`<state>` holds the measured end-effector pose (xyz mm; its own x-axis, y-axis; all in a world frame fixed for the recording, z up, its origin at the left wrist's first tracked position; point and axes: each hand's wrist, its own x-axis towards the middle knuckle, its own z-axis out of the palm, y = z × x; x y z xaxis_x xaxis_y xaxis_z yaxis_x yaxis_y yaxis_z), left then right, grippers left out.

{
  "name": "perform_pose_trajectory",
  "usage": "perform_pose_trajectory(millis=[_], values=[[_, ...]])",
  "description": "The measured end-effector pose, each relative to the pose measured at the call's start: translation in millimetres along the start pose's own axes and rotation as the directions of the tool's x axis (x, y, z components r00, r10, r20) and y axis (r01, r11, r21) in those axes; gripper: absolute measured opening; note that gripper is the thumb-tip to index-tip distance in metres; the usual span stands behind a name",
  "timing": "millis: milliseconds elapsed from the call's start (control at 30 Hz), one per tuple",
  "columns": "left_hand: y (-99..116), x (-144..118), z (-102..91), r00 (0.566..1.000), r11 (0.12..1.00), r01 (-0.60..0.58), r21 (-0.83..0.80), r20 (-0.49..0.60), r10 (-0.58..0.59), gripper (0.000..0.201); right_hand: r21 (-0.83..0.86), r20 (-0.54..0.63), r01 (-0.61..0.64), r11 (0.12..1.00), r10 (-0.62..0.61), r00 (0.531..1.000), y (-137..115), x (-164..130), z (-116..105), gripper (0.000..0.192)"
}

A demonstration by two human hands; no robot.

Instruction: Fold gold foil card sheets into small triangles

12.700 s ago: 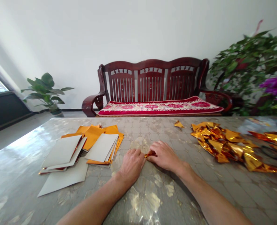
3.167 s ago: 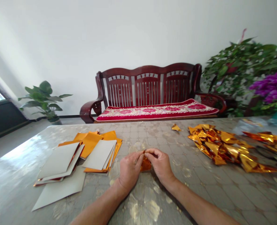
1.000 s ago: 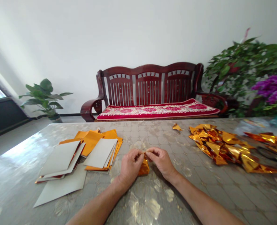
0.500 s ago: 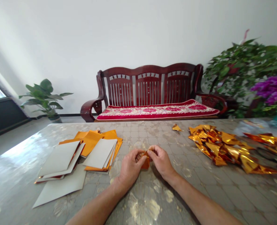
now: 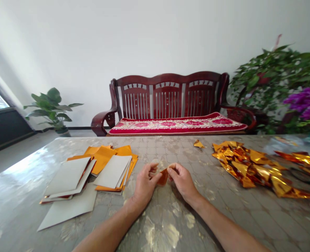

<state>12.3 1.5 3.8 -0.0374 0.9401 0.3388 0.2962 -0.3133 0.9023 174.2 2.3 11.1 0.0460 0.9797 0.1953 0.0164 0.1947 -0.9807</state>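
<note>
Left hand (image 5: 144,183): pinches small orange-gold folded foil piece (image 5: 162,177), frame centre, to steady it.
Right hand (image 5: 182,180): pinches opposite edge.
Foil: held just above the glossy patterned bench (image 5: 170,224).

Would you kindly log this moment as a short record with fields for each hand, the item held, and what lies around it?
left hand: pinching the folded gold foil piece
right hand: pinching the same piece from the other side
folded gold foil piece: small, held just above the table
left of hands: stack of flat sheets, white and orange faces
right of hands: pile of folded gold foil shapes
behind: wooden bench
</note>
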Motion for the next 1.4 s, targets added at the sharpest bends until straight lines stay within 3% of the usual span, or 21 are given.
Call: perform_pose_trajectory(millis=[67, 133, 333, 800, 933, 1233, 1400], values=[[-2.8, 2.3, 1.0, 0.994, 0.992, 0.069, -0.104, -0.083, -0.078, 0.037, 0.054, -0.067, 0.020, 0.998, -0.016, 0.998, 0.4, 0.2, 0.7, 0.026], [-4.9, 3.9, 1.4, 0.982, 0.970, 0.149, -0.194, -0.087, -0.168, 0.038, 0.092, -0.121, 0.035, 0.995, -0.024, 0.992, 0.8, 0.3, 1.1, 0.029], [-1.3, 2.0, 2.3, 0.941, 0.869, 0.340, -0.360, 0.120, -0.318, 0.027, 0.119, -0.177, 0.096, 0.988, -0.074, 0.982, -0.5, -1.1, 1.8, 0.029], [6.1, 0.1, -2.1, 0.936, 0.810, 0.352, -0.469, 0.187, -0.298, 0.022, -0.017, -0.131, 0.232, 0.973, -0.232, 0.964, -1.5, -7.8, 2.9, 0.017], [6.1, 1.8, -2.8, 0.960, 0.859, 0.278, -0.429, 0.151, -0.235, 0.020, -0.015, -0.114, 0.297, 0.955, -0.297, 0.948, -6.0, -8.7, 3.5, 0.015], [0.6, 2.8, -2.2, 0.969, 0.893, 0.237, -0.382, 0.166, -0.186, 0.026, 0.110, -0.058, 0.080, 0.991, -0.074, 0.996, -8.1, -9.1, 4.2, 0.026], [5.4, 5.9, -1.9, 0.971, 0.858, 0.237, -0.455, 0.101, -0.215, 0.028, 0.232, -0.008, -0.010, 0.973, 0.012, 1.000, -12.6, -12.1, 9.1, 0.032]])
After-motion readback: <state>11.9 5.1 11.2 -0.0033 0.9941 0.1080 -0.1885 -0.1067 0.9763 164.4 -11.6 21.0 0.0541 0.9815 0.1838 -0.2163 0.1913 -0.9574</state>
